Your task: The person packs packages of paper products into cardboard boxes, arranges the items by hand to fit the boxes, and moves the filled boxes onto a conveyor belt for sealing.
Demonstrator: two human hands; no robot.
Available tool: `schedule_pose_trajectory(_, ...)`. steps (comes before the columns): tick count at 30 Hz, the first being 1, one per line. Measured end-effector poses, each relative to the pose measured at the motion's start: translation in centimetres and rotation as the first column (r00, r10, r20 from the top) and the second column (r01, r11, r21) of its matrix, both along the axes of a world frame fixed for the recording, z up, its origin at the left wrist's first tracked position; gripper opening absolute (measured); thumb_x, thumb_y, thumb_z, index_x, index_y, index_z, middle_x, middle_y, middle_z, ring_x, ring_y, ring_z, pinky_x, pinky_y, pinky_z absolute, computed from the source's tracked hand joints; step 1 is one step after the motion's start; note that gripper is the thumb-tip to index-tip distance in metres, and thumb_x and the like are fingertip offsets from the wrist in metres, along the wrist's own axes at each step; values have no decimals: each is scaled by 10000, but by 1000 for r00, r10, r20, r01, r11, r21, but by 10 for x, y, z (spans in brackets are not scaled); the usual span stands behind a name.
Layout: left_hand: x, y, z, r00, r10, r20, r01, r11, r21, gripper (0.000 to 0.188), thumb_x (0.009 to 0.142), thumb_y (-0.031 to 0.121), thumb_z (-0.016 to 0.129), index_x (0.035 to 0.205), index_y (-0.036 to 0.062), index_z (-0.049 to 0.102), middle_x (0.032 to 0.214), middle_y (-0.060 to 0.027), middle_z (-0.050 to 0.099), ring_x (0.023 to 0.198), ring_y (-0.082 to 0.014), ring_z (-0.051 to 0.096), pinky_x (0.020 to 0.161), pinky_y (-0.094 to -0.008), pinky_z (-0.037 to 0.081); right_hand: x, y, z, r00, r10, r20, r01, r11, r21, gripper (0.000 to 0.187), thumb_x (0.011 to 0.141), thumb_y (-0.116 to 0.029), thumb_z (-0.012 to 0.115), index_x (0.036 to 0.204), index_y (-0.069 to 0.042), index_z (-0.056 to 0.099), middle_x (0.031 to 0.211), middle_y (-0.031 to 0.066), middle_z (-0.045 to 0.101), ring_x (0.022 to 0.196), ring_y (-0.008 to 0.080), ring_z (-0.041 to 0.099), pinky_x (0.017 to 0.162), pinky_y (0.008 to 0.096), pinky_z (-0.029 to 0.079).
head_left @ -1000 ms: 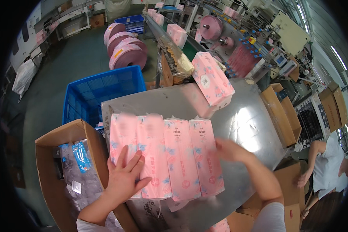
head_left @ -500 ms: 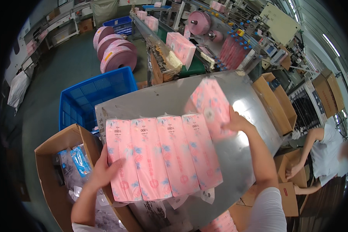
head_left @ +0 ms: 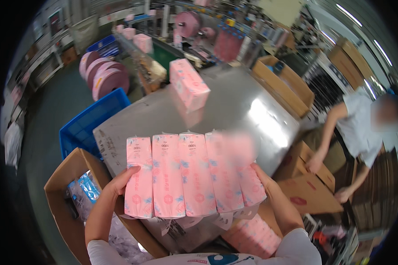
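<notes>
Several pink, flower-printed tissue packs [head_left: 168, 185] stand side by side in a row at the near edge of the metal table [head_left: 234, 95]. My left hand [head_left: 124, 179] grips the row's left end, thumb bent over the front face. At the right end my right hand [head_left: 262, 176] presses on the outermost pack, so the row is squeezed between both hands. The upper part of the right-hand packs is blurred. One single tissue pack [head_left: 189, 86] lies on the table's far side, by the conveyor's end, apart from my hands.
A cardboard box [head_left: 59, 194] with plastic bags stands left, near a blue crate [head_left: 93, 117]. More pink packs [head_left: 252, 234] lie below the table edge. On the right, a co-worker handles a carton [head_left: 311, 192]. Pink film rolls [head_left: 110, 81] stand on the floor behind.
My right hand has brought its pack from the table's right side to the row's right end. The pack on the conveyor has moved onto the table. The co-worker's carton has been shifted.
</notes>
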State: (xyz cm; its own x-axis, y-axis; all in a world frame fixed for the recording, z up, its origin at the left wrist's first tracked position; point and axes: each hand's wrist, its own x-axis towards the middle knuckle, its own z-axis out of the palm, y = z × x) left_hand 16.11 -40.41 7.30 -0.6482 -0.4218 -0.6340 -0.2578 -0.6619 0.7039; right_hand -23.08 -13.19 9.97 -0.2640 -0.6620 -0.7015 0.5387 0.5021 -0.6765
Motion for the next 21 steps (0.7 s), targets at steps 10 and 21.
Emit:
schedule_pose_trajectory(10, -174, 169, 72, 746, -652, -139, 485, 673, -558, 515, 783, 157, 660, 1231, -12, 471, 1156, -81, 570, 1043, -166, 539, 905, -320, 435, 36, 408, 78, 736, -662, -142, 612, 741, -277, 567, 734, -89, 634, 1256, 30, 447, 1205, 145, 556, 1088, 286, 555, 943, 416, 447)
schedule_pose_trajectory(21, -211, 392, -116, 504, -855, -121, 854, 514, -75, 533, 777, 112, 656, 1265, 46, 455, 1147, -50, 567, 1046, -148, 507, 914, -290, 411, 260, 572, -112, 563, -545, -622, 807, 526, 270, 363, 757, -74, 555, 1111, 4, 554, 1036, 63, 610, 936, 160, 562, 822, 275, 440)
